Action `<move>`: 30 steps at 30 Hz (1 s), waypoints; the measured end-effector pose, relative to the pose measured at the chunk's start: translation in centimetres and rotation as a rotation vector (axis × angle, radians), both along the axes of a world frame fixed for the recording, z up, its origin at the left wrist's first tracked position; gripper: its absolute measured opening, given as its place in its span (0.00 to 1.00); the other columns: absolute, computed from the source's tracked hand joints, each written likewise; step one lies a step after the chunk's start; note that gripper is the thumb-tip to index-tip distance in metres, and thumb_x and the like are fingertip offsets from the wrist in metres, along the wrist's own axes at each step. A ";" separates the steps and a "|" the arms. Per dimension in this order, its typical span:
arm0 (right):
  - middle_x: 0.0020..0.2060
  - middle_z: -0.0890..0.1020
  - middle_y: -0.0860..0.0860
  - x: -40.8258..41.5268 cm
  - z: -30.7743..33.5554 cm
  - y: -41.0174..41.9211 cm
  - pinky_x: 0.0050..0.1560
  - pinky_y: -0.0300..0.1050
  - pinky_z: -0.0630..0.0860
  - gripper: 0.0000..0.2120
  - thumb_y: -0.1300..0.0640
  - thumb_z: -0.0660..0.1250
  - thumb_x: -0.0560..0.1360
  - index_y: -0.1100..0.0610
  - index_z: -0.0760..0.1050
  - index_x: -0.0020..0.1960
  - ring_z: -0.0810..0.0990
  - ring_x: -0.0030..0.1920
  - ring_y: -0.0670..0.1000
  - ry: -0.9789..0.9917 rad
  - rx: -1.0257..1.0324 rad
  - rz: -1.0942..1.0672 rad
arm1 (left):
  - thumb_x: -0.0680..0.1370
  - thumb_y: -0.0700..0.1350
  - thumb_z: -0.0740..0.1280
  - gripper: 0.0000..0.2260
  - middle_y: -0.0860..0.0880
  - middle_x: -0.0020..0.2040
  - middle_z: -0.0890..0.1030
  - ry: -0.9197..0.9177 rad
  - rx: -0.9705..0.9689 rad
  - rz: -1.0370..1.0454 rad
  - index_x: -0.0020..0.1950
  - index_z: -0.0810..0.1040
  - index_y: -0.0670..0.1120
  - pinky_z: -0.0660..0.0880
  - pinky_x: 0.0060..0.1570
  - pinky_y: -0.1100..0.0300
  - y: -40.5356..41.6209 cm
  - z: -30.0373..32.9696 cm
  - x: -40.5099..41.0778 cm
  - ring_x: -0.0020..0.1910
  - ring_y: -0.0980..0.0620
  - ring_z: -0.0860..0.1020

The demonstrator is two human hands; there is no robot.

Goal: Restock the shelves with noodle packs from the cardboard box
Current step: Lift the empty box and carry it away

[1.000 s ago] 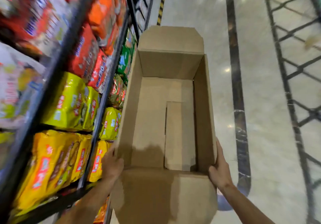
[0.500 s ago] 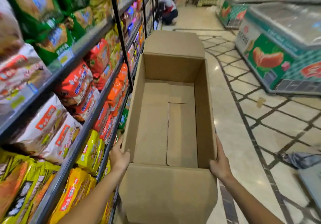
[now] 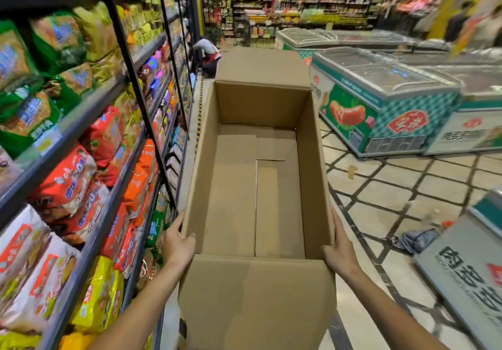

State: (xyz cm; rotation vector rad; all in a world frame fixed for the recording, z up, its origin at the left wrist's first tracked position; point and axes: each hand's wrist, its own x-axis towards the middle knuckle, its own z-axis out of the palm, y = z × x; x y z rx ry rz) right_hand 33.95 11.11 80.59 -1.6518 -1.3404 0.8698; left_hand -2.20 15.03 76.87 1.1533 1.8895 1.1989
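Cardboard box [image 3: 255, 200] empty, held at waist height between my left hand [image 3: 178, 243] and right hand [image 3: 339, 251], fingers clamped on its side walls. Shelves [image 3: 89, 121] look stocked. Restock likely done; next: carry box off.

Both bare forearms reach forward from the near edge. The left hand [image 3: 178, 243] and right hand [image 3: 339, 249] press flat against opposite sides of the box [image 3: 312, 173], fingers extended.

Both forearms are bare to the frame's edge (no sleeve, watch or glove shows), and the left hand [image 3: 178, 245] and right hand [image 3: 339, 249] wear no rings.
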 end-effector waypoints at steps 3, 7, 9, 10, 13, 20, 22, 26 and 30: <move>0.68 0.64 0.37 0.4 0.7 -0.9 0.66 0.41 0.65 0.45 0.71 0.66 0.73 0.41 0.52 0.79 0.64 0.66 0.42 -0.004 0.020 -0.035 | 0.74 0.28 0.68 0.29 0.49 0.59 0.82 -0.045 0.012 -0.052 0.72 0.73 0.48 0.74 0.55 0.62 0.8 0.8 0.9 0.54 0.48 0.82; 0.72 0.66 0.40 2.0 0.9 -1.8 0.69 0.47 0.67 0.45 0.69 0.66 0.72 0.39 0.53 0.79 0.66 0.69 0.45 -0.013 0.035 -0.127 | 0.74 0.31 0.70 0.30 0.47 0.58 0.83 -0.008 0.023 -0.134 0.72 0.72 0.54 0.76 0.56 0.57 2.6 1.3 2.7 0.53 0.45 0.83; 0.74 0.66 0.42 3.3 1.0 -2.3 0.72 0.52 0.69 0.46 0.70 0.66 0.71 0.39 0.53 0.79 0.67 0.72 0.47 -0.023 0.043 -0.176 | 0.75 0.32 0.69 0.29 0.48 0.60 0.82 -0.009 0.012 -0.186 0.73 0.71 0.51 0.76 0.52 0.59 3.6 1.6 4.3 0.44 0.52 0.82; 0.73 0.66 0.42 4.0 1.2 -2.6 0.71 0.53 0.69 0.46 0.72 0.66 0.71 0.39 0.54 0.78 0.67 0.72 0.47 -0.024 0.045 -0.203 | 0.76 0.33 0.69 0.28 0.47 0.61 0.82 0.009 0.009 -0.206 0.74 0.71 0.49 0.76 0.51 0.60 4.2 1.9 5.3 0.42 0.55 0.80; 0.68 0.69 0.41 6.6 2.0 -2.7 0.64 0.46 0.74 0.46 0.75 0.64 0.71 0.37 0.54 0.76 0.71 0.66 0.46 -0.019 0.049 -0.285 | 0.76 0.33 0.69 0.27 0.49 0.64 0.80 0.005 0.020 -0.279 0.74 0.71 0.49 0.77 0.52 0.58 5.9 3.0 8.9 0.46 0.54 0.78; 0.69 0.66 0.40 15.3 1.3 1.2 0.69 0.53 0.72 0.49 0.76 0.63 0.71 0.37 0.53 0.79 0.68 0.71 0.49 -0.004 0.042 -0.401 | 0.75 0.32 0.68 0.28 0.52 0.61 0.81 -0.023 0.072 -0.377 0.73 0.73 0.51 0.75 0.57 0.59 12.2 4.3 18.5 0.52 0.53 0.79; 0.69 0.66 0.41 18.0 1.5 3.2 0.69 0.52 0.72 0.48 0.76 0.64 0.71 0.41 0.53 0.79 0.68 0.71 0.49 0.018 0.066 -0.393 | 0.75 0.32 0.68 0.29 0.54 0.58 0.81 -0.032 0.082 -0.394 0.72 0.73 0.53 0.77 0.56 0.58 14.7 4.5 21.5 0.51 0.52 0.80; 0.68 0.70 0.44 23.7 1.9 7.4 0.67 0.56 0.74 0.47 0.74 0.65 0.71 0.40 0.54 0.78 0.72 0.69 0.52 0.089 0.084 -0.415 | 0.73 0.32 0.68 0.31 0.56 0.55 0.82 -0.032 0.086 -0.400 0.71 0.73 0.58 0.78 0.56 0.55 19.5 5.1 27.1 0.53 0.51 0.81; 0.73 0.67 0.45 29.3 2.7 12.0 0.69 0.57 0.72 0.48 0.76 0.65 0.71 0.39 0.53 0.79 0.68 0.73 0.51 0.100 0.112 -0.358 | 0.74 0.32 0.68 0.30 0.56 0.56 0.82 -0.048 0.086 -0.368 0.72 0.72 0.57 0.76 0.51 0.61 23.3 6.0 32.2 0.48 0.54 0.81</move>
